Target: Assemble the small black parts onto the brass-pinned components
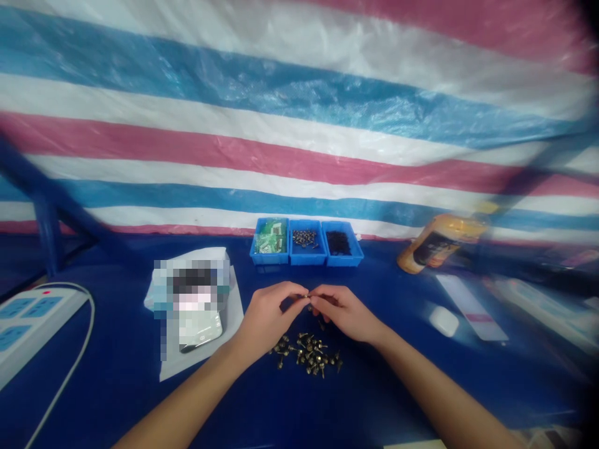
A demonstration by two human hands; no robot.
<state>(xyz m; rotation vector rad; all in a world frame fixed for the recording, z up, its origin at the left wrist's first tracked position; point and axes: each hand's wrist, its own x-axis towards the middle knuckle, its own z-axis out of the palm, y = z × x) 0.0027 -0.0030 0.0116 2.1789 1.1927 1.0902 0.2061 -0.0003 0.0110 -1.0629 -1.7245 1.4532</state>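
Observation:
My left hand (266, 322) and my right hand (344, 313) meet above a dark blue tabletop (140, 386), their fingertips pinching a tiny metal part (307, 297) from both sides. Its shape is mostly hidden by my fingers. Just below my hands lies a loose pile of small brass-coloured pins or screws (306, 355). Beyond my fingertips stand several small blue bins: one holds green circuit pieces (270, 240), one holds brass-coloured parts (305, 242), and one holds black bits (341, 244).
A phone on white paper (199, 315) lies left of my left hand, and a white power strip (32, 318) sits at the far left. To the right are a tipped orange bottle (440, 243) and a small white case (443, 321). A striped tarp (281, 143) hangs behind.

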